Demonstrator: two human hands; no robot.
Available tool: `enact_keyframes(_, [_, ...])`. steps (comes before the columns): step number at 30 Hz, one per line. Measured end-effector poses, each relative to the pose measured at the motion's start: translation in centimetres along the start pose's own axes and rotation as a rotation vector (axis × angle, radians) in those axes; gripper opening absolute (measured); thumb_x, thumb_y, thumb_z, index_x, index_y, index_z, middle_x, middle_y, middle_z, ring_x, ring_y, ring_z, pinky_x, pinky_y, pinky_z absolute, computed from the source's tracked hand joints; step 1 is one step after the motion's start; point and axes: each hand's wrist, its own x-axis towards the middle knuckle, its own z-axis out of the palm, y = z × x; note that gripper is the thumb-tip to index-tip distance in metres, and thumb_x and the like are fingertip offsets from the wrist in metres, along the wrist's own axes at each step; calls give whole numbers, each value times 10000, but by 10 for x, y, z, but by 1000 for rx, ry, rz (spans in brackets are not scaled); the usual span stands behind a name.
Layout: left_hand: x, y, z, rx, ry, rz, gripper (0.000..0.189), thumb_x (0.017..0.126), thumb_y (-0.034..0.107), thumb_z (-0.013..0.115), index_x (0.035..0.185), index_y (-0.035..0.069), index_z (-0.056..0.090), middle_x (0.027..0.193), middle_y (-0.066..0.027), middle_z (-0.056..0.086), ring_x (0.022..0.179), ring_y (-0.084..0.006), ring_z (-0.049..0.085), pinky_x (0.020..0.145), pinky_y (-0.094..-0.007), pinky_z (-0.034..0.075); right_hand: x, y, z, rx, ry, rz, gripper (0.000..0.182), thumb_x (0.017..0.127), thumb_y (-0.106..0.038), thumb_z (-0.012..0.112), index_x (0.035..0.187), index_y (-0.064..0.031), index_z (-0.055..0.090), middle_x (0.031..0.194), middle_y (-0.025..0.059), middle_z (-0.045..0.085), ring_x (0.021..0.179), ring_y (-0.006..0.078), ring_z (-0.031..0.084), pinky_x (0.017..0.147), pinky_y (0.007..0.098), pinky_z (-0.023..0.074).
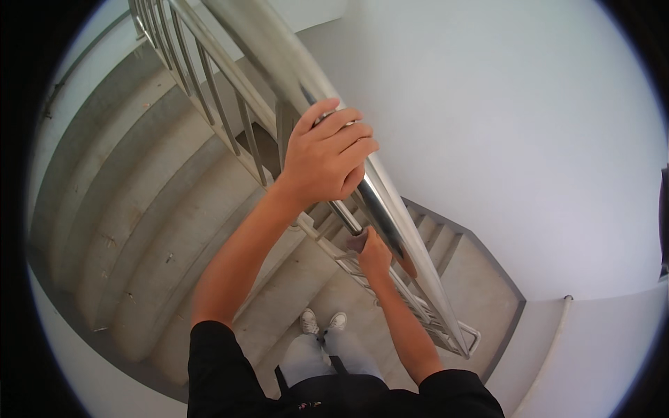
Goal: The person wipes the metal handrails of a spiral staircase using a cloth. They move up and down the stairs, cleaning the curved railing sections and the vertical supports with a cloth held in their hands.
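A thick stainless steel handrail (400, 217) slants from top centre down to the lower right. My left hand (330, 149) lies over its top with the fingers curled around the far side. Lower down, my right hand (376, 255) holds a crumpled purple-brown cloth (357, 242) against a thinner metal rail (346, 217) beneath the handrail. The cloth appears wrapped around that rail; its far side is hidden. Slim metal balusters (206, 86) stand below the rails at the upper left.
Concrete steps (141, 261) rise on the left. My shoes (323, 320) stand on concrete beside the railing. Beyond the handrail, a lower flight (436, 237) leads to a landing (473, 285). A white wall (496, 130) with a grey base band is at right, near a pale pipe (549, 345).
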Motion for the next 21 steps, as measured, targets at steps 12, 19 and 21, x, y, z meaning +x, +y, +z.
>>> enact_keyframes(12, [-6, -14, 20, 41, 85, 55, 216, 647, 117, 453, 679, 118, 667, 748, -20, 675, 812, -210, 632, 941, -348, 379, -2, -8, -3, 455, -43, 325, 160, 909, -107, 512, 939, 6, 621, 846, 171, 683, 846, 329, 662, 770, 410, 508])
enact_keyframes(19, [-2, -22, 26, 79, 37, 31, 218, 680, 113, 442, 699, 119, 659, 776, -22, 682, 840, -218, 633, 962, -364, 354, 5, 54, 50, -21, 138, -63, 263, 951, -166, 458, 961, 13, 651, 903, 214, 671, 887, 378, 646, 818, 454, 495])
enact_keyframes(21, [-7, -24, 25, 100, 3, 28, 229, 698, 116, 433, 716, 116, 662, 795, -26, 691, 860, -227, 632, 971, -373, 344, 0, 52, 52, -74, 61, -73, 265, 952, -183, 466, 1050, 3, 628, 1007, 233, 638, 969, 384, 613, 872, 458, 471])
